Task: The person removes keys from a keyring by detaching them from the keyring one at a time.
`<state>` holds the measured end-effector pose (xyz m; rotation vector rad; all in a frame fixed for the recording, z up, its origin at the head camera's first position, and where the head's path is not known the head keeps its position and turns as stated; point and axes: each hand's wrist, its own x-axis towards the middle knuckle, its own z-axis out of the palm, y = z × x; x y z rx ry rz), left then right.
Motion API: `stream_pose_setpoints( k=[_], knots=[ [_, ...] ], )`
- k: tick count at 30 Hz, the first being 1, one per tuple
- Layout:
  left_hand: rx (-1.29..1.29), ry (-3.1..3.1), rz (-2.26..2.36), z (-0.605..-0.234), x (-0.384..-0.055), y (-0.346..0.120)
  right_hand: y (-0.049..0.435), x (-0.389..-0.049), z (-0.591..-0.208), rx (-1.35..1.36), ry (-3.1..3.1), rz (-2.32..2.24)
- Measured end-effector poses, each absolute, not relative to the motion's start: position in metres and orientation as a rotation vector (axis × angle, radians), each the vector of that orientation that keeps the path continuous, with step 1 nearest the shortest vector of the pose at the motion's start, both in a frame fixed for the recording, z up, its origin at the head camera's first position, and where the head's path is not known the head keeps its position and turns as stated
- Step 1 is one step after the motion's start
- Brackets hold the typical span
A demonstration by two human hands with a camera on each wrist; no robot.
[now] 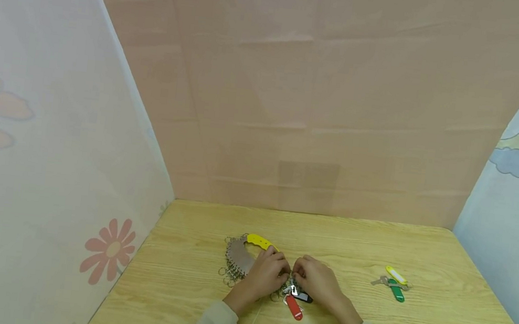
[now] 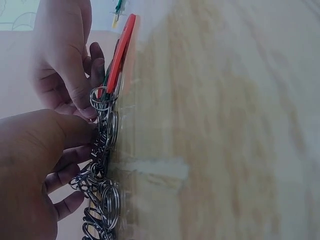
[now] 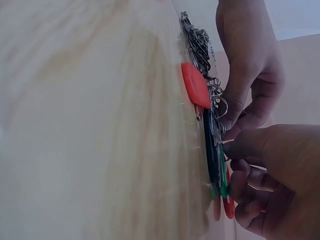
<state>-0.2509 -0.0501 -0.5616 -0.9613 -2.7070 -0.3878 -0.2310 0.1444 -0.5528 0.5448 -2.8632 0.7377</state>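
In the head view, a curved grey key holder (image 1: 241,258) with a yellow handle (image 1: 259,241) lies on the table, its outer edge lined with many small metal rings and clips. My left hand (image 1: 270,271) is over the holder's right part, thumb and fingertips pinching at a metal key ring (image 2: 102,98). Facing it closely, my right hand (image 1: 318,279) pinches at the same cluster of rings, fingers bent. A red key tag (image 1: 294,307) and a black key tag (image 1: 304,297) lie just below the fingertips. A green tag (image 3: 223,186) shows by my right fingers. The pinched spot is partly hidden.
To the right on the wooden table (image 1: 452,319) lie a yellow key tag (image 1: 396,275) and a green key tag (image 1: 396,291) with keys (image 1: 381,281). A tan wall (image 1: 249,76) stands behind, with patterned panels (image 1: 53,135) at both sides.
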Motion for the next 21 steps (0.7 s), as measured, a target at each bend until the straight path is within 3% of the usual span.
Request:
stream_pose_setpoints(
  k=[21],
  knots=[
    [-0.902, -2.747, -0.591, -0.561, -0.253, -0.048, 0.148, -0.230, -0.542, 0.427, -2.855, 1.019]
  ],
)
